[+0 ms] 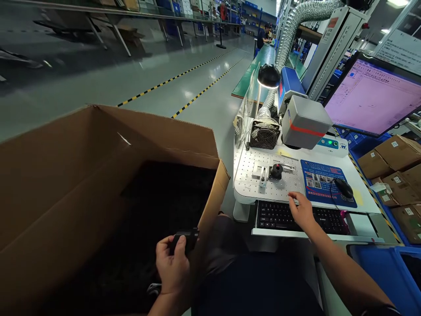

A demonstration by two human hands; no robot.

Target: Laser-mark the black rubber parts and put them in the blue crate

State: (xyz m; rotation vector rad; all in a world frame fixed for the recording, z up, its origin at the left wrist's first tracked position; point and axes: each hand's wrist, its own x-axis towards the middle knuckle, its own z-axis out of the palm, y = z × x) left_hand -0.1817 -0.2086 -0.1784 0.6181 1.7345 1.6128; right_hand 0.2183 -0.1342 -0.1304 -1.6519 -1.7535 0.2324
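Note:
My left hand (173,265) is closed around a small black part (186,239) just inside the near corner of a large cardboard box (98,175) full of dark parts. My right hand (301,210) rests over the black keyboard (279,216), fingers spread and reaching onto the keys. Beyond it, a black part with a red dot (276,170) sits in a fixture on the white perforated work plate (250,175) under the grey laser head (304,123).
A mouse (344,188) lies on a blue mat right of the plate. A monitor (371,94) with a pink screen stands at the right, above stacked cartons (394,171). A fan (265,134), lamp and flexible duct stand behind the plate. A person works far down the green bench.

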